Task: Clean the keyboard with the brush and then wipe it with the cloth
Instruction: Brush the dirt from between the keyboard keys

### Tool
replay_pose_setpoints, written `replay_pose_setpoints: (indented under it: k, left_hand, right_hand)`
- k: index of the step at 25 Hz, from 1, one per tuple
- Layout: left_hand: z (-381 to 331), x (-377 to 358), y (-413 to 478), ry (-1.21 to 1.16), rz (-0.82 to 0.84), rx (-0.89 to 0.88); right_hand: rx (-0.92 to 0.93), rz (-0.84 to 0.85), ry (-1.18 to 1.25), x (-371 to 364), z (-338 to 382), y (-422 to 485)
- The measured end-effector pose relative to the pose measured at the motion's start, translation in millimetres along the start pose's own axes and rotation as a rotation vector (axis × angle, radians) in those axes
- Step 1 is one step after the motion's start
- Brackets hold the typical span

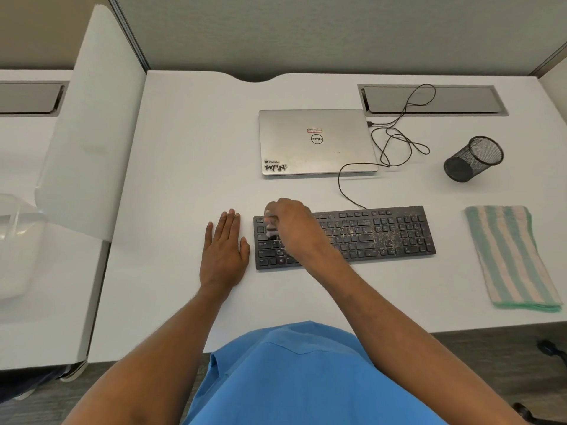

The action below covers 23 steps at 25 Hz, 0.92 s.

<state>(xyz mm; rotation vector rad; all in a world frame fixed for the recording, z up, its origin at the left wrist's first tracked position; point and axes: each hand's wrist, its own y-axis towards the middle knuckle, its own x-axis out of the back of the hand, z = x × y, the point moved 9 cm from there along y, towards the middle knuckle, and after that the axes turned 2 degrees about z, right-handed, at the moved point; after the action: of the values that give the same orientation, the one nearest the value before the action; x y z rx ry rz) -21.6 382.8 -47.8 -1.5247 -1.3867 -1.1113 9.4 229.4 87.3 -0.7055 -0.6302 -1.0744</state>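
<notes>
Two hands | right hand [291,223] grips brush [271,231] on keyboard [386,236] | left hand [225,254] beside

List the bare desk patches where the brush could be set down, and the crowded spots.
Free: desk left of the laptop; strip between keyboard and cloth. Crowded: right of the laptop, where the cable loops toward the mesh cup.
</notes>
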Motion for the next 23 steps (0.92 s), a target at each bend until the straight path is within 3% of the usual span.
replay_pose_setpoints:
  k: [6, 11, 18, 23]
  left_hand:
    - [1, 1, 0, -0.021, -0.015, 0.001]
    - [0, 1, 0, -0.019, -0.002, 0.005]
    - [1, 1, -1, -0.014, -0.001, 0.006]
    - [0, 1, 0, -0.009, 0.002, 0.003]
  right_hand:
    - [-0.153, -0.132, -0.120, 27, -34, -11]
    - [-0.138, -0.278, 0.074, 26, -13, -19]
    - [-0.165, -0.189, 0.030, 11, -21, -19]
    - [-0.127, -0.319, 0.180, 33, -17, -19]
